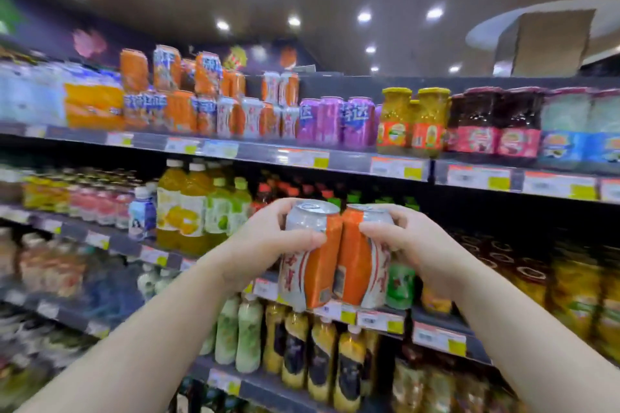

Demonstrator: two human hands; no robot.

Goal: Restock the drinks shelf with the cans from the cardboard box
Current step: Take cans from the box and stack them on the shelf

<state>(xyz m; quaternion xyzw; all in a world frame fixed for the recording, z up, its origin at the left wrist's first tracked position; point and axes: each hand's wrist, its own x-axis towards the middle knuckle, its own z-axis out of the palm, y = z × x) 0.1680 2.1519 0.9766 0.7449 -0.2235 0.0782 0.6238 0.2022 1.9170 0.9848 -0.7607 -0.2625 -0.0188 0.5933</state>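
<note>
2 orange-and-white aluminium drink cans are held up in front of the shelving, side by side with their sides touching: the left can in the left hand, the right can in the right hand. Each hand's fingers are curled round the upper half of its can, thumb across the near face. Matching cans stand on the top shelf, beside a row of purple cans. The cardboard box is not in view.

Sealed, full cans like these likely feel fairly heavy and stiff, with smooth printed walls that could slip, so a wrap round the mid-body looks safest. The rims dent if knocked against the shelf edge. Placing 1 at a time would be steadier.
</note>
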